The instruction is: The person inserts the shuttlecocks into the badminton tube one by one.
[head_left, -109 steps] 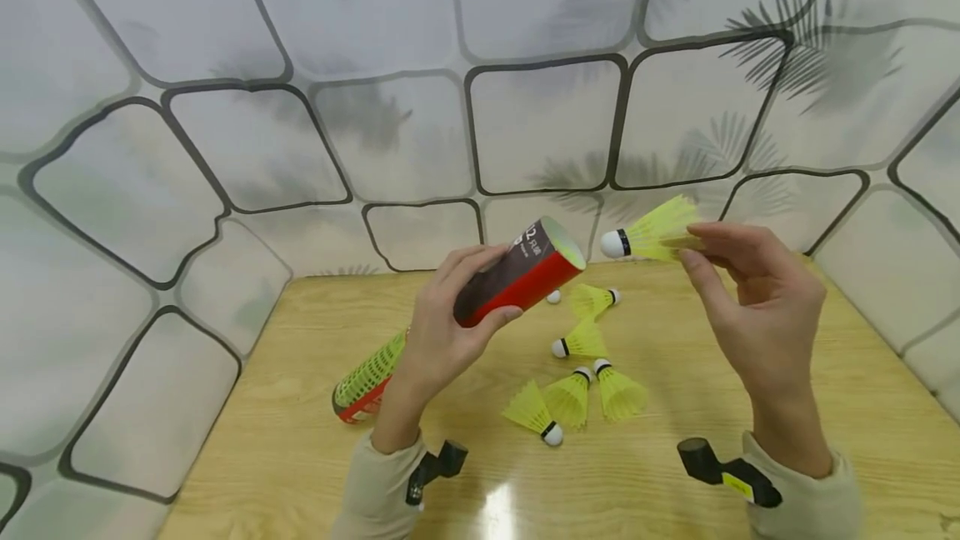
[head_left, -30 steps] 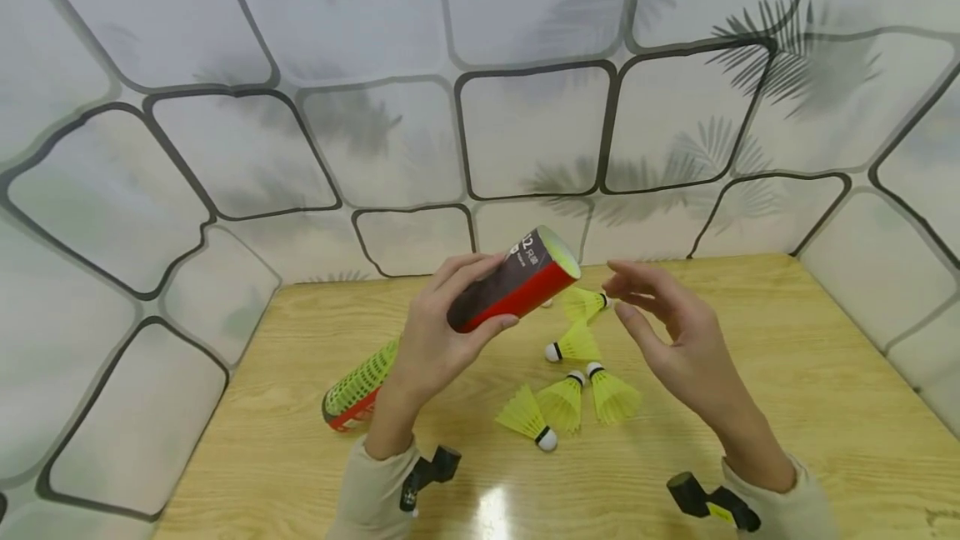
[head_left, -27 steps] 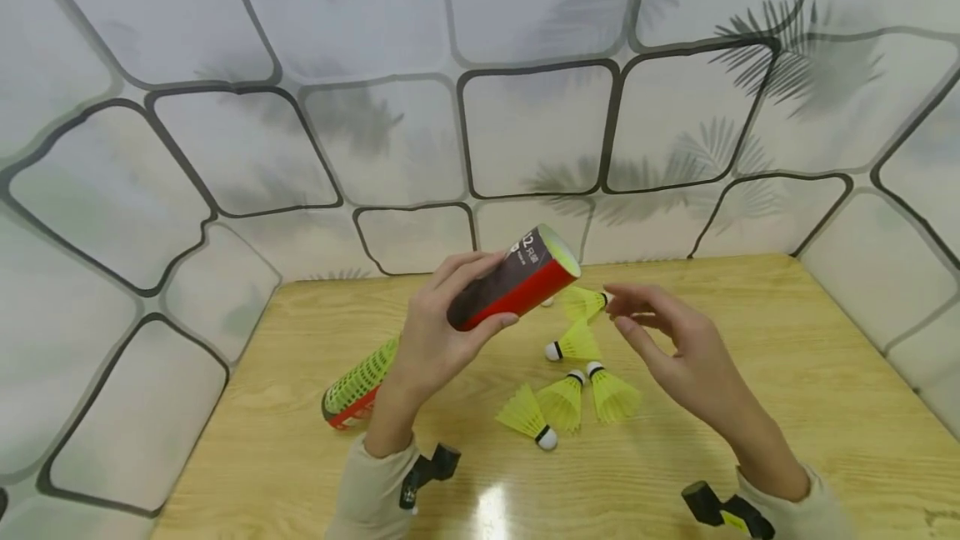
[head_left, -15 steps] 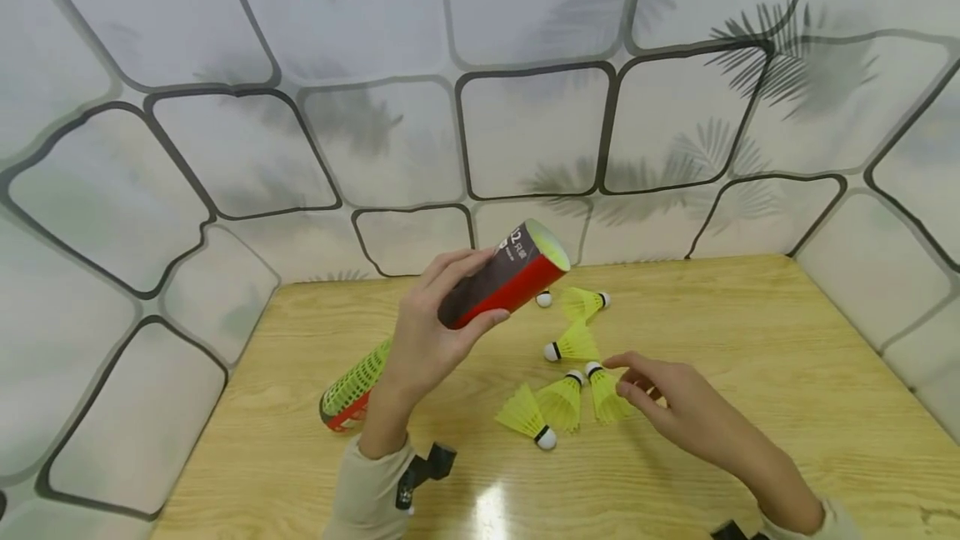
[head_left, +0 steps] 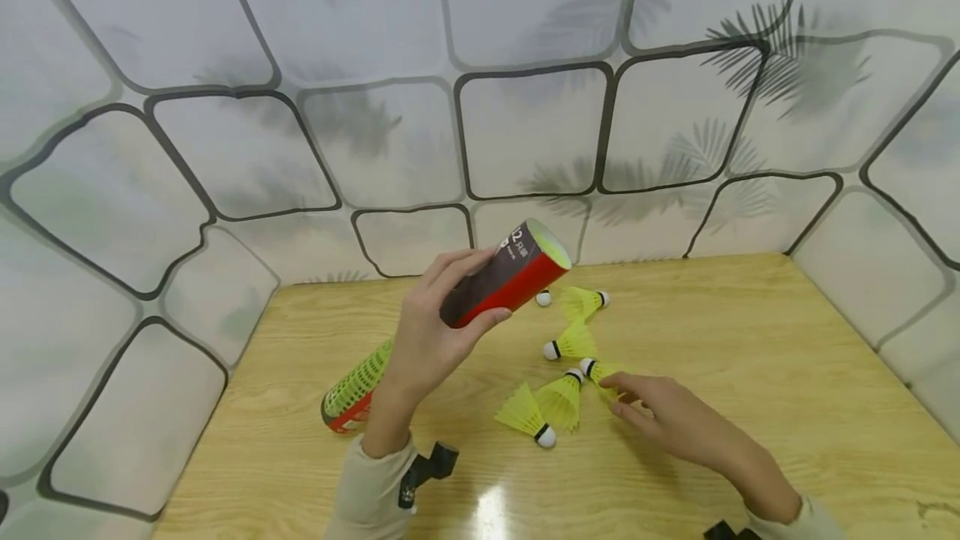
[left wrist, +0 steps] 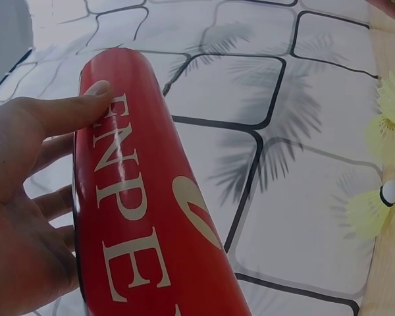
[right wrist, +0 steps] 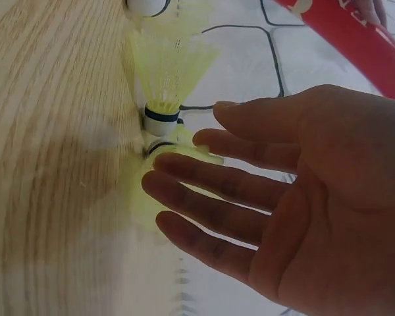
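Observation:
My left hand (head_left: pixel 427 336) grips a long red and black shuttlecock tube (head_left: pixel 517 277), thumb along its red side (left wrist: pixel 135 184). The tube tilts up to the right with its open mouth toward the right; its lower end, with a green net pattern, is near the tabletop. My right hand (head_left: pixel 675 419) is low over the table, fingers loosely extended at a yellow shuttlecock (head_left: pixel 598 372) and partly covering its skirt. In the right wrist view, the fingers (right wrist: pixel 214 217) are spread in front of that blurred shuttlecock; the thumb stands apart from it.
Close to its left lie two more shuttlecocks, one cork up the table (head_left: pixel 562 398) and one cork toward the front (head_left: pixel 525 413). Farther back are a shuttlecock (head_left: pixel 576 342), another shuttlecock (head_left: pixel 582 303) and a white cork (head_left: pixel 543 298) partly behind the tube. A patterned wall (head_left: pixel 532 132) borders the wooden table (head_left: pixel 750 332).
At 3.6 s ago the right hand held a shuttlecock near the tube's mouth; by 1.0 s ago it was empty. Since then it has lowered to a shuttlecock on the table, which has shifted slightly left.

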`<state>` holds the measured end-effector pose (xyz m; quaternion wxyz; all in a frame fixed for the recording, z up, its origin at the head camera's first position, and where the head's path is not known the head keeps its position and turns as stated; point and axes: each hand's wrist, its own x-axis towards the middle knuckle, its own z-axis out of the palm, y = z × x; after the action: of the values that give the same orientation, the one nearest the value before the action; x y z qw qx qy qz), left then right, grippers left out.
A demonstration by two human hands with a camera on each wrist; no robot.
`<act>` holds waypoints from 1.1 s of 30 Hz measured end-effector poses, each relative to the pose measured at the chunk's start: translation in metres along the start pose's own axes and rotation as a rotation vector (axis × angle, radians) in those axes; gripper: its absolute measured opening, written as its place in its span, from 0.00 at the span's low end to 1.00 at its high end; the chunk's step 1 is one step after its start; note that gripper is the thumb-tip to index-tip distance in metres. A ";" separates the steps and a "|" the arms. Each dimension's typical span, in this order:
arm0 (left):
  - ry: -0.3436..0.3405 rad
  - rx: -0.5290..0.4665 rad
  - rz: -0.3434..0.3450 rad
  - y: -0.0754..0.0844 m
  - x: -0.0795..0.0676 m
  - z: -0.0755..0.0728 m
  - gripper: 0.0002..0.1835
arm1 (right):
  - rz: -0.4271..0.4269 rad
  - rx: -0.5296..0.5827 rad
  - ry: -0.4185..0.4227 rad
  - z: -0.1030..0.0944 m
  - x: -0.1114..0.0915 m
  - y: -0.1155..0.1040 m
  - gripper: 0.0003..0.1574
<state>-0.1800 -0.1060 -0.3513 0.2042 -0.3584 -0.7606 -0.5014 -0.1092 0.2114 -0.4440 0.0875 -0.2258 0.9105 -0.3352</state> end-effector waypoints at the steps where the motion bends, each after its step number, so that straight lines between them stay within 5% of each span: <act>1: 0.007 0.004 -0.003 0.000 0.000 -0.001 0.35 | -0.006 -0.007 0.010 0.000 0.002 0.001 0.23; 5: 0.003 0.014 -0.017 -0.001 -0.001 -0.002 0.35 | -0.018 -0.034 0.115 0.003 0.008 0.006 0.16; 9: -0.024 0.006 -0.020 -0.002 0.000 0.001 0.35 | -0.015 -0.097 0.320 0.007 0.011 0.009 0.08; 13: -0.021 -0.013 -0.013 -0.003 0.001 0.005 0.34 | -0.058 -0.097 0.446 0.004 0.010 0.010 0.11; 33: -0.014 0.009 0.010 -0.004 0.002 0.002 0.34 | -0.301 -0.078 0.676 -0.041 0.029 -0.039 0.23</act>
<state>-0.1840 -0.1049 -0.3531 0.2031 -0.3645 -0.7625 -0.4945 -0.1342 0.1951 -0.3877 -0.2772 -0.2366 0.8566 -0.3652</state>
